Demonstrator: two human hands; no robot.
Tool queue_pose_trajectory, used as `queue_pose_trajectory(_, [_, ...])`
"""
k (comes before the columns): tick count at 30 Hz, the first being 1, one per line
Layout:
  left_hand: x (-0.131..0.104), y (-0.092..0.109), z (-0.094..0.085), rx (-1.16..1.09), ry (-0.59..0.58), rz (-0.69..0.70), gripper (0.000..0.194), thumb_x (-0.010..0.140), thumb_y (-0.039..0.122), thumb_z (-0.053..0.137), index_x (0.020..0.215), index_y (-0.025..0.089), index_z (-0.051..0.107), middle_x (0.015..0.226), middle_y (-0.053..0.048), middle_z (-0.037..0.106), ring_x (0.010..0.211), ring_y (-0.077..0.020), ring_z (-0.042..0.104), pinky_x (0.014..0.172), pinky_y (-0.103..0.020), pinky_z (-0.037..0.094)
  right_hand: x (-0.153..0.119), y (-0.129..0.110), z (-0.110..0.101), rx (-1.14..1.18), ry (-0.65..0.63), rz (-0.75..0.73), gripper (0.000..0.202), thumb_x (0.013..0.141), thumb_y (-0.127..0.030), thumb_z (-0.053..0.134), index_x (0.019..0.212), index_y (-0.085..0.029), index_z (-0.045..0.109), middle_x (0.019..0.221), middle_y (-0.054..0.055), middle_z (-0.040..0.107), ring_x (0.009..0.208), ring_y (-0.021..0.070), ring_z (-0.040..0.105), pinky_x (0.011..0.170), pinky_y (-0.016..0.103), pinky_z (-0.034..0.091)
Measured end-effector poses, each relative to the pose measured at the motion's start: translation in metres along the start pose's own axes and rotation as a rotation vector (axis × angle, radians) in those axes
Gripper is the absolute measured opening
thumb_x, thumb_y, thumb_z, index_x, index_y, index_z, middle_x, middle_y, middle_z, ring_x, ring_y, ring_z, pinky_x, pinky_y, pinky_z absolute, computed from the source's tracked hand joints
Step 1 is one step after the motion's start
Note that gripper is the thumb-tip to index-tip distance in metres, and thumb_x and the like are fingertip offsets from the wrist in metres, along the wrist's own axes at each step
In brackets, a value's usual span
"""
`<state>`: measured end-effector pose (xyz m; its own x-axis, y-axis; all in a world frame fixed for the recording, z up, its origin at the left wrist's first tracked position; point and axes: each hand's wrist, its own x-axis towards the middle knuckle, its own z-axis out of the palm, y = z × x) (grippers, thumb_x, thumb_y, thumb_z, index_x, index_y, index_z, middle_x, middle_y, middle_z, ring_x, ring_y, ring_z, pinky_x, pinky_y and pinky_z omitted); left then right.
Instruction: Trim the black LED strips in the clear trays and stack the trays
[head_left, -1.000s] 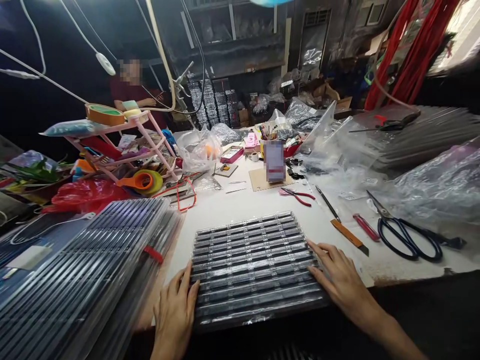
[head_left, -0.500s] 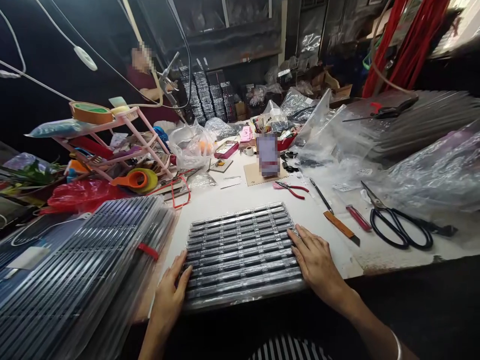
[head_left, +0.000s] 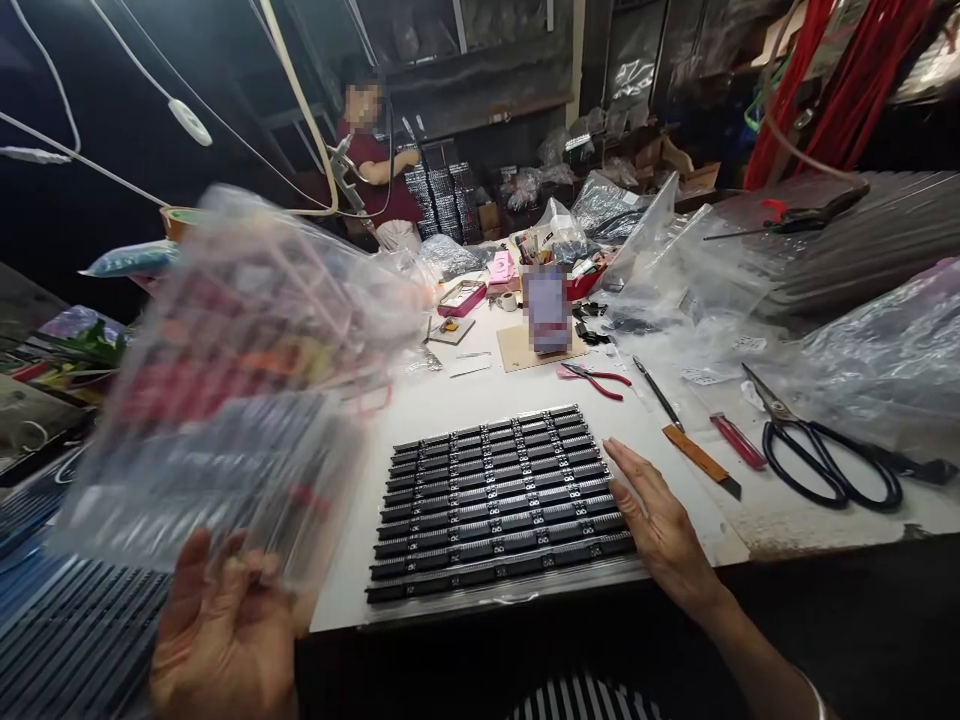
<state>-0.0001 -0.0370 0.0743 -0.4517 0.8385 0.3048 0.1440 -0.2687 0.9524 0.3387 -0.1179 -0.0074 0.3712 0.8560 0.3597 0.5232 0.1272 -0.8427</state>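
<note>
My left hand pinches the near edge of a clear ribbed plastic tray cover, which is tilted up and smeared by motion over the left side of the table. Straight in front of me lies a clear tray filled with rows of black toothed strips, its top uncovered. My right hand rests along the right edge of this tray, fingers stretched out and holding nothing. Under the raised cover, at the lower left, is a stack of similar filled trays, partly seen through the plastic.
Right of the tray lie red-handled pliers, a black pen-like tool, an orange-handled blade, a red cutter and large scissors. A phone stands behind. Plastic bags lie far right. A co-worker stands at the back.
My left hand has moved left from the tray's edge, lifting the clear cover off the black strips. My right hand stays at the tray's right side. The co-worker has come further into view.
</note>
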Motion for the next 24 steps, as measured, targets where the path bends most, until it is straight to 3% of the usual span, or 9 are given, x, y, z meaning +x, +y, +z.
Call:
queue_pose_trajectory(3, [0.013,0.021,0.003,-0.249,0.058,-0.093,0.050,0.078,0.018,0.062,0.121,0.041,0.056,0.109,0.008,0.066,0.128,-0.0178,0.047,0.114,-0.044,0.033,0.001,0.004,0.002,0.010,0.009,0.030,0.039,0.097,-0.040,0.041,0.134,-0.028,0.048,0.132,0.004,0.051,0.125,0.0207,0.044,0.107,0.043,0.038])
queue_pose_trajectory(6, [0.024,0.033,-0.001,-0.352,0.016,-0.066,0.046,0.078,0.018,0.059,0.119,0.038,0.058,0.119,0.007,0.063,0.130,-0.0207,0.045,0.112,-0.048,0.035,0.002,0.006,0.003,-0.013,0.033,0.002,0.036,0.096,-0.040,0.043,0.128,-0.025,0.054,0.126,0.005,0.055,0.120,0.0208,0.048,0.104,0.042,0.040])
queue_pose_trajectory(9, [0.032,0.032,-0.006,-0.382,-0.069,-0.140,0.050,0.079,0.021,0.057,0.127,0.034,0.050,0.138,0.002,0.050,0.129,-0.0248,0.046,0.110,-0.052,0.036,0.001,0.007,0.003,-0.050,0.036,-0.018,0.035,0.096,-0.040,0.044,0.124,-0.024,0.056,0.121,0.005,0.058,0.116,0.0208,0.051,0.102,0.042,0.041])
queue_pose_trajectory(12, [0.035,0.026,-0.010,-0.415,-0.047,-0.320,0.069,0.077,0.015,0.057,0.139,0.033,0.034,0.144,-0.005,0.041,0.119,-0.0274,0.055,0.108,-0.053,0.037,-0.001,0.008,0.002,-0.100,0.050,-0.037,0.034,0.095,-0.041,0.045,0.121,-0.023,0.058,0.118,0.005,0.060,0.113,0.0213,0.053,0.102,0.043,0.040])
queue_pose_trajectory(16, [0.027,0.014,-0.021,-0.395,-0.124,-0.244,0.065,0.083,0.016,0.049,0.143,0.029,0.030,0.130,-0.010,0.057,0.120,-0.0228,0.055,0.111,-0.045,0.032,-0.003,0.004,0.001,-0.155,0.075,-0.010,0.041,0.092,-0.047,0.046,0.122,-0.023,0.059,0.120,0.006,0.059,0.112,0.0234,0.054,0.104,0.044,0.039])
queue_pose_trajectory(20, [-0.001,-0.009,-0.031,-0.143,-0.335,-0.203,0.049,0.089,0.029,0.045,0.137,0.023,0.044,0.136,-0.012,0.053,0.130,-0.0249,0.045,0.112,-0.048,0.030,0.000,-0.002,-0.004,-0.150,0.046,0.134,0.047,0.088,-0.053,0.049,0.124,-0.025,0.058,0.125,0.006,0.057,0.116,0.0256,0.052,0.106,0.043,0.038])
queue_pose_trajectory(22, [-0.018,-0.025,-0.030,0.151,-0.490,-0.147,0.047,0.090,0.037,0.046,0.135,0.022,0.048,0.146,-0.010,0.042,0.136,-0.0255,0.035,0.114,-0.047,0.025,0.003,-0.001,-0.008,-0.120,0.000,0.210,0.048,0.086,-0.053,0.052,0.125,-0.026,0.058,0.127,0.006,0.057,0.119,0.0260,0.051,0.105,0.040,0.039])
queue_pose_trajectory(24, [-0.032,-0.041,-0.026,0.459,-0.618,-0.045,0.054,0.091,0.044,0.047,0.140,0.023,0.041,0.154,-0.008,0.027,0.143,-0.0242,0.020,0.116,-0.046,0.017,0.005,0.003,-0.011,-0.080,-0.028,0.252,0.049,0.085,-0.053,0.054,0.126,-0.027,0.057,0.127,0.007,0.058,0.118,0.0261,0.052,0.105,0.040,0.040])
